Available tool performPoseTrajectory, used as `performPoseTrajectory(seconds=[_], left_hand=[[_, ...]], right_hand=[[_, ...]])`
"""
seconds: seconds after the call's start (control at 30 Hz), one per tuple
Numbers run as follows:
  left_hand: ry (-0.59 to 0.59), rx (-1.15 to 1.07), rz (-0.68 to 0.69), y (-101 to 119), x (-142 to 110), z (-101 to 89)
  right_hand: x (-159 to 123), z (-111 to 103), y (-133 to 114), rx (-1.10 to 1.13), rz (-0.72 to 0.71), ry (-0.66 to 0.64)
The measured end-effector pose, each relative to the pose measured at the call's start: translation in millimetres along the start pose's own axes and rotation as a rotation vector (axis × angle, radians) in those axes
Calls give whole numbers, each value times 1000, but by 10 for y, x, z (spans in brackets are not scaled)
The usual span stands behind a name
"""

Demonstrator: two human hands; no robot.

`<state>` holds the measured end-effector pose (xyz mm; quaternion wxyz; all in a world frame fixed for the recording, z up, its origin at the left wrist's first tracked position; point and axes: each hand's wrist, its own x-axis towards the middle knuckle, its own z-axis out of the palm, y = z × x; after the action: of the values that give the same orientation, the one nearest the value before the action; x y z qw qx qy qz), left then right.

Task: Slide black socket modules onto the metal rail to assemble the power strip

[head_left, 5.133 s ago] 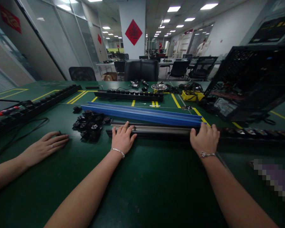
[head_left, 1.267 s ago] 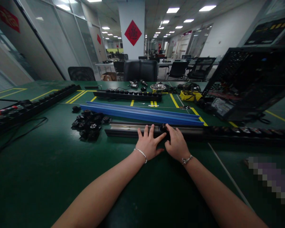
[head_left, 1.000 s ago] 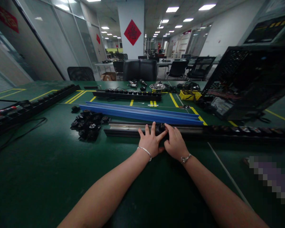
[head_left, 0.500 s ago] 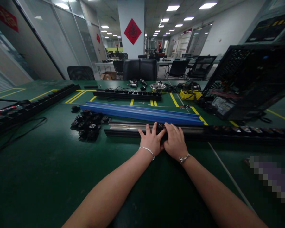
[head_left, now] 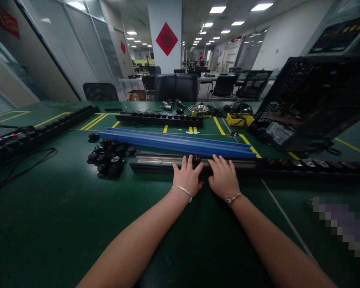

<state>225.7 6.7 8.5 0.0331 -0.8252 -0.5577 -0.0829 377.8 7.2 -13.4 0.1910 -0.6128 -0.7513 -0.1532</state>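
Note:
A long black rail [head_left: 156, 161] with a shiny metal inner face lies across the table in front of me. My left hand [head_left: 186, 176] rests on it with fingers spread and the tips over its far edge. A small black part [head_left: 197, 160] sits in the rail beside my left index finger, partly hidden by it. My right hand [head_left: 224, 178] lies just to the right, its stretched fingers over the rail and nothing visible in them. A pile of small black parts [head_left: 109, 158] lies to the left of the rail. Directly behind is a blue rail [head_left: 174, 143].
A black strip filled with parts [head_left: 312, 166] continues to the right. Other filled black strips stand at the back [head_left: 159, 119] and left [head_left: 48, 128]. A metal bowl [head_left: 198, 109], a yellow box [head_left: 240, 119] and an open computer case [head_left: 318, 100] are farther off.
My hands came together from widely apart along the rail. The small black part appeared between them; my right hand has since drawn slightly away from it. Another person's hand at the left is gone.

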Motion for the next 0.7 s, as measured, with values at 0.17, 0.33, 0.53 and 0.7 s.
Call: performPoseTrajectory(seconds=[0.17,0.33,0.53,0.7], left_hand=[[15,25,-14,-125,-35,-38],[48,35,4,-195,-45,-34],[62,37,4,-209,-45,-24],[46,37,2,-232,-53,-40]], right_hand=[[1,3,-4,6,2,9],[0,5,-2,1,2,23],[0,-4,7,-13,-5,0],[-1,-10,1,-8,-1,1]])
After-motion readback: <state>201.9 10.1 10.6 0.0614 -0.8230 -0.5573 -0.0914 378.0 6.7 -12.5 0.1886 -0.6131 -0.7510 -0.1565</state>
